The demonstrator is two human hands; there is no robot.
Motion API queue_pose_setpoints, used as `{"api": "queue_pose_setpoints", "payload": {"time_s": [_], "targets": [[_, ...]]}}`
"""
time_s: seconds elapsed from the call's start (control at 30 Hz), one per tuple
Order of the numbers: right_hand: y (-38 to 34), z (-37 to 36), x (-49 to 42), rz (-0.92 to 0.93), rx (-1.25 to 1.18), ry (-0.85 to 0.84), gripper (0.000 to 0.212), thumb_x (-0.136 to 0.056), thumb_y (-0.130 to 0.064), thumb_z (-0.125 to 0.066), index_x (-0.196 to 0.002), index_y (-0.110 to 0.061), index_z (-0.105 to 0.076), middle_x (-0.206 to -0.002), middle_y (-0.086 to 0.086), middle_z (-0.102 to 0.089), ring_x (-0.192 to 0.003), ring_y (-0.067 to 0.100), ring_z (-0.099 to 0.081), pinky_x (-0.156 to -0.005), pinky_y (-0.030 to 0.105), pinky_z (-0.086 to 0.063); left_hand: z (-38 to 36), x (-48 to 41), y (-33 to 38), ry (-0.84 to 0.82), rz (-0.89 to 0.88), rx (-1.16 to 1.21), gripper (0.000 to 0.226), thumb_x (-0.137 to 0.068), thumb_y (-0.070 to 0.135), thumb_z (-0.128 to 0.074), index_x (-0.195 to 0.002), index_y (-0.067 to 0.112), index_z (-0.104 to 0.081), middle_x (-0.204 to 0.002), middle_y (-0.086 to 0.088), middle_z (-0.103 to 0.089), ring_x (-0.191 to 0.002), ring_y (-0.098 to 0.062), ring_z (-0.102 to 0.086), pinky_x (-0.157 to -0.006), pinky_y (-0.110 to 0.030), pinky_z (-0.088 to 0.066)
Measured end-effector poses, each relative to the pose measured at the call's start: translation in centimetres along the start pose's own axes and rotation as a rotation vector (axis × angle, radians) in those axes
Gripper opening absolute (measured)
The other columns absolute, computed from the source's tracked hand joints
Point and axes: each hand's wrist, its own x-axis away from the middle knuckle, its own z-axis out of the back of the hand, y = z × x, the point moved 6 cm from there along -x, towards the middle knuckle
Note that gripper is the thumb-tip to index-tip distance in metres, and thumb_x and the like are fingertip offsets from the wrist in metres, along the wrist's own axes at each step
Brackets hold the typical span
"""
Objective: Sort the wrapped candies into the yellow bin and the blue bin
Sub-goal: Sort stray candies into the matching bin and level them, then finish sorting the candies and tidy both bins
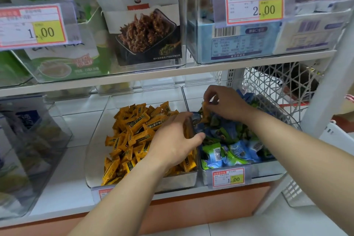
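Right hand [227,104] over blue bin [268,170], fingertips pinching yellow candy [204,108] above blue-green pile [229,151]. Left hand [176,140] at divider between bins, palm down, fingers curled round yellow wrappers [188,130]. Yellow bin [94,159] just left.

I'm looking into a shop, the snack aisle. White shelves [115,80] run one above the other, with clear tubs lined up along them. Printed price tags are clipped to the fronts: a 1.00 tag [32,26] on the upper left, a 2.00 tag [254,4] on the upper right, and a small tag [228,178] low down on the blue bin [268,170]. The yellow bin [95,149] beside it is heaped with yellow candies [132,130], and the blue one is full of blue and green candies [235,151]. Up top I see a snack pack [145,32] with a product photo and a blue box [239,44] showing its barcode [225,31]. A white wire basket [277,82] sits to the right.
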Motion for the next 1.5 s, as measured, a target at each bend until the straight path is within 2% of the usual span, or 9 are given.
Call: {"api": "queue_pose_setpoints", "payload": {"time_s": [0.13, 0.3, 0.47, 0.63, 0.73, 0.97, 1.07, 1.2, 1.5], "targets": [[-3.8, 3.0, 1.9, -0.001, -0.478, 0.055, 0.017, -0.077, -0.019, -0.084, -0.080, -0.027, -0.070, -0.086, -0.007, -0.074, -0.079, 0.009, -0.072, -0.068, 0.021, -0.055, 2.0, -0.3, 1.5, 0.208, -0.023, 0.089, 0.061, -0.084, 0.062, -0.059, -0.137, 0.042, -0.037, -0.132, 0.012, -0.056, -0.115, -0.010, -0.055, -0.089, -0.024, -0.046], [-6.2, 1.5, 2.2, -0.003, -0.801, -0.091, 0.003, -0.087, -0.016, -0.076, -0.088, -0.019, -0.075, -0.095, 0.002, -0.076, -0.088, 0.019, -0.074, -0.076, 0.031, -0.060, 5.0, -0.3, 1.8, 0.366, -0.037, 0.167, 0.021, -0.092, 0.035, -0.063, -0.112, 0.037, -0.057, -0.089, 0.015, -0.065, -0.078, -0.004, -0.061, -0.064, -0.022, -0.044], [-2.5, -0.7, -0.8, -0.001, -0.163, -0.088, 0.014, -0.096, -0.028, -0.061, -0.104, -0.037, -0.070, -0.110, -0.018, -0.068, -0.101, 0.003, -0.064, -0.079, 0.015, -0.044, 6.9, 0.1, -1.5, 0.373, 0.125, -0.266, 0.039, -0.091, 0.038, -0.061, -0.127, 0.025, -0.061, -0.132, -0.001, -0.060, -0.120, -0.027, -0.052, -0.095, -0.039, -0.045], [1.0, -5.8, -2.0, 0.048, 0.443, -0.521, 0.032, -0.099, -0.046, -0.049, -0.126, -0.035, -0.063, -0.130, -0.001, -0.061, -0.117, 0.022, -0.056, -0.090, 0.034, -0.046, 2.6, 0.4, 1.1, 0.028, -0.021, -0.128, 0.058, -0.082, 0.072, -0.048, -0.126, 0.035, -0.053, -0.117, 0.006, -0.065, -0.103, -0.015, -0.061, -0.077, -0.031, -0.054], [3.0, -4.5, -2.6, 0.067, 0.714, -0.453, 0.029, -0.094, -0.054, -0.052, -0.103, -0.032, -0.069, -0.106, 0.003, -0.068, -0.099, 0.024, -0.062, -0.071, 0.032, -0.046, 0.5, 0.6, 0.6, -0.096, -0.004, -0.164, 0.073, -0.079, 0.077, -0.049, -0.139, 0.038, -0.036, -0.131, 0.006, -0.059, -0.114, -0.019, -0.059, -0.085, -0.034, -0.054], [4.1, -4.4, -3.4, -0.026, 0.512, -0.362, 0.037, -0.081, -0.055, -0.073, -0.067, -0.025, -0.057, -0.073, -0.002, -0.060, -0.073, 0.019, -0.059, -0.056, 0.029, -0.040, 0.4, 0.5, 0.3, -0.063, -0.037, -0.083, 0.075, -0.076, 0.073, -0.051, -0.140, 0.038, -0.034, -0.132, 0.009, -0.057, -0.116, -0.015, -0.056, -0.087, -0.030, -0.052], [3.9, -5.2, -3.4, -0.037, 0.418, -0.392, 0.021, -0.077, -0.039, -0.082, -0.089, -0.028, -0.069, -0.098, -0.008, -0.068, -0.086, 0.012, -0.060, -0.064, 0.026, -0.042, 0.4, 0.6, 0.5, -0.059, -0.045, -0.068, 0.069, -0.075, 0.072, -0.051, -0.134, 0.040, -0.035, -0.125, 0.010, -0.060, -0.109, -0.015, -0.058, -0.085, -0.033, -0.055], [3.9, -6.4, -3.4, -0.052, 0.432, -0.551, 0.054, -0.087, -0.026, -0.070, -0.138, -0.034, -0.056, -0.132, -0.011, -0.063, -0.112, 0.013, -0.060, -0.083, 0.024, -0.044, 0.4, 0.6, 0.5, -0.050, -0.051, -0.047, 0.065, -0.075, 0.071, -0.052, -0.130, 0.043, -0.034, -0.121, 0.012, -0.060, -0.106, -0.013, -0.058, -0.083, -0.033, -0.054], [4.2, -7.6, -3.4, -0.040, 0.552, -0.711, 0.052, -0.093, -0.036, -0.059, -0.140, -0.053, -0.047, -0.132, -0.007, -0.060, -0.118, 0.025, -0.047, -0.105, 0.043, -0.041, 0.3, 0.7, 0.5, -0.022, -0.052, -0.027, 0.062, -0.076, 0.069, -0.055, -0.129, 0.047, -0.032, -0.124, 0.014, -0.059, -0.109, -0.011, -0.056, -0.078, -0.023, -0.046]]}}
